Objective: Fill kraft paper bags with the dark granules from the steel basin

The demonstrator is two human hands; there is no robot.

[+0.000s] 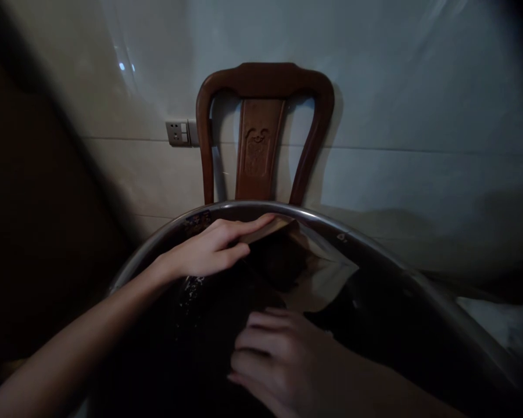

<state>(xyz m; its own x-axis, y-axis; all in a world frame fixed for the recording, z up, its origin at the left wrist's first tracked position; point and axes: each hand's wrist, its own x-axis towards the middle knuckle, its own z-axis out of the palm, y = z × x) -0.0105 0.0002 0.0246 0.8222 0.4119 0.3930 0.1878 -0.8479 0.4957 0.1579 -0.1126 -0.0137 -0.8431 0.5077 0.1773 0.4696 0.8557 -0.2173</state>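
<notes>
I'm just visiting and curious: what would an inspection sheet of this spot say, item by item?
Surface: nothing seen beyond the large metal basin filling the lower view.
Job's things: a brush lies under the left hand's fingers; dark wet cloth lies in the basin.
Clutter: nothing seen.
Grips: left hand closed on the brush near the basin's far rim; right hand fingers curled, pressing on the dark cloth; whether it grasps anything cannot be told.
Cables: nothing seen.
Surroundings: wooden chair behind the basin, against a tiled wall; wall socket left of the chair; dim light.
</notes>
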